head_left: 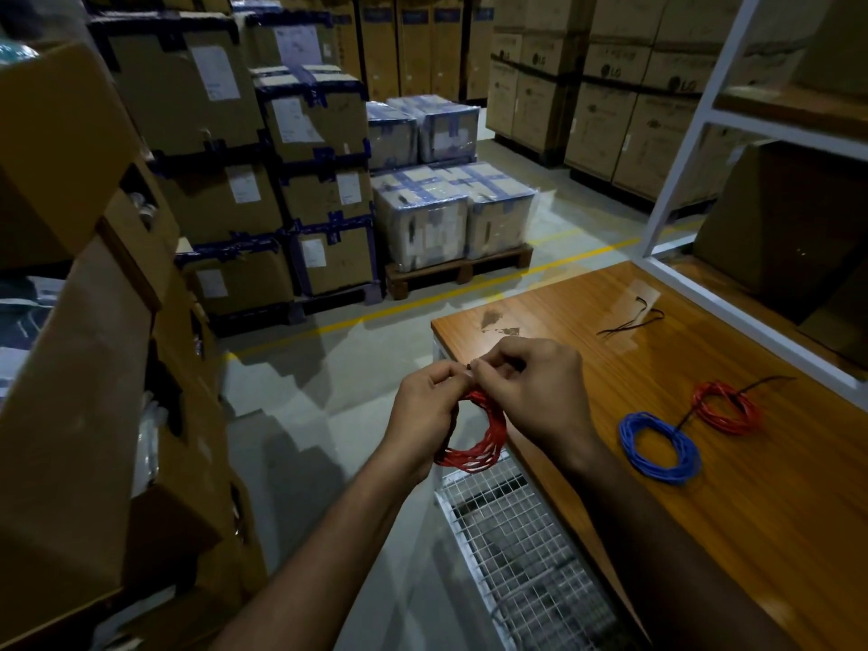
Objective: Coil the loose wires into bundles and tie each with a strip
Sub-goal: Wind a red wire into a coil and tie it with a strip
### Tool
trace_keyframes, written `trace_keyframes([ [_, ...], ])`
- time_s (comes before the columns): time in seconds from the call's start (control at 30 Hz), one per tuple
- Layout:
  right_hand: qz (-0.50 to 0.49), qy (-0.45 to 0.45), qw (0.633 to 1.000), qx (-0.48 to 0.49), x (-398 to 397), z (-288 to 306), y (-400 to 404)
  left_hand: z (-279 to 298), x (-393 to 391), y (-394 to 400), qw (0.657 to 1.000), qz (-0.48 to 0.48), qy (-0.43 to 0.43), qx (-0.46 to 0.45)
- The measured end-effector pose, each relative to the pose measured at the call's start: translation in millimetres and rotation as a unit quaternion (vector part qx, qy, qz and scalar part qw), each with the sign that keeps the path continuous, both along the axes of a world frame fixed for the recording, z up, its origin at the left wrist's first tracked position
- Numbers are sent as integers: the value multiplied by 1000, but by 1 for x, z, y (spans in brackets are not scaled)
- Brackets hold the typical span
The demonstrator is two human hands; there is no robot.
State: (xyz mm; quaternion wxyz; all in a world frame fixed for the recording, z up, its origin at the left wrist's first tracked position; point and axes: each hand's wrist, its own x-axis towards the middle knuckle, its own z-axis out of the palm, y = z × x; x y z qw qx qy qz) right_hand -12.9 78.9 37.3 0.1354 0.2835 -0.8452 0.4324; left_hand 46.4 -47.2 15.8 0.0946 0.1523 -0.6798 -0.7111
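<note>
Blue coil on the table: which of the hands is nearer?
Right. The right hand is off the table's near edge, pinching at the top of the red coil, up-left of the blue coil. The left hand grips that red coil farther left.

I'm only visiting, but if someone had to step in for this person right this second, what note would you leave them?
Left hand and right hand: both pinch a dark strip at the top of a red coil, held in the air off the table edge.
On the table: a blue coil and a second red coil, each with a dark tie on it; spare strips lie further back.
Done: two bundles appear tied.
Left: finish tying the held coil and set it down. No other loose wire is in view.
</note>
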Motion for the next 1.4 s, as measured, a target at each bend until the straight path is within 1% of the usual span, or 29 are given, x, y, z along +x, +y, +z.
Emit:
trace_keyframes([
  [0.07, -6, -51, 999, -2, -2, -1, -4, 1, 0, 1, 1000, -8, -2, 6],
  [0.1, -2, -105, 994, -29, -5, 0, -4, 0, -1, 0, 1000, -11, -8, 21],
  [0.13, 7, -183, 980, -72, -9, 2, -3, 0, -2, -1, 999, -15, -14, 38],
  [0.17, 14, -272, 956, -112, -12, 4, -3, -1, -2, -3, 998, -21, -19, 52],
  [0.2, 16, -345, 930, -128, -16, 7, -2, -2, -2, -4, 997, -30, -22, 60],
  [0.23, 20, -387, 915, -111, -19, 9, -3, -2, -2, -5, 997, -39, -24, 66],
  [0.3, 39, -416, 906, -61, -23, 12, -7, 0, -1, -5, 996, -54, -19, 73],
  [0.33, 48, -426, 901, -60, -25, 13, -11, 1, -1, -4, 995, -58, -16, 75],
  [0.4, 35, -455, 883, -108, -31, 13, -21, 2, 0, -4, 995, -63, -12, 78],
  [0.5, -60, -445, 875, -180, -47, 11, -31, 4, 3, -5, 993, -78, -2, 84],
  [0.53, -81, -438, 877, -181, -50, 11, -32, 4, 4, -4, 993, -77, -2, 86],
  [0.57, -80, -439, 879, -168, -52, 11, -32, 4, 5, -5, 993, -75, -2, 88],
  [0.63, -18, -469, 878, -96, -50, 13, -29, 4, 6, -8, 993, -68, 2, 100],
  [0.7, 62, -497, 865, -27, -43, 15, -25, 4, 8, -11, 992, -63, 5, 107],
  [0.73, 91, -490, 867, -24, -40, 16, -24, 4, 9, -13, 993, -60, 4, 105],
  [0.8, 122, -436, 889, -65, -35, 18, -26, 4, 10, -15, 994, -54, -1, 97],
  [0.83, 123, -387, 911, -68, -36, 18, -28, 3, 10, -15, 994, -52, -3, 97],
  [0.9, 91, -254, 962, -24, -37, 18, -33, 4, 11, -15, 992, -50, -2, 120],
  [0.93, 65, -197, 978, -2, -39, 17, -36, 5, 11, -15, 989, -52, 1, 139],
  [0.97, 46, -156, 987, 11, -41, 15, -37, 6, 11, -15, 986, -53, 4, 155],
  [1.07, 34, -62, 997, 26, -41, 14, -42, 6, 15, -17, 986, -49, -7, 158],
  [1.13, 45, -13, 999, 11, -37, 22, -44, 4, 18, -16, 987, -40, -25, 154],
  [1.2, 46, 33, 998, 14, -39, 27, -46, 5, 22, -15, 984, -37, -24, 171],
  [1.27, 27, 45, 998, 24, -46, 22, -47, 12, 24, -15, 978, -58, 2, 202],
  [1.33, 10, 31, 999, 26, -49, 13, -48, 21, 24, -20, 971, -83, 21, 222],
  [1.4, 0, 18, 1000, 21, -49, 9, -48, 22, 26, -24, 968, -93, 16, 232],
])
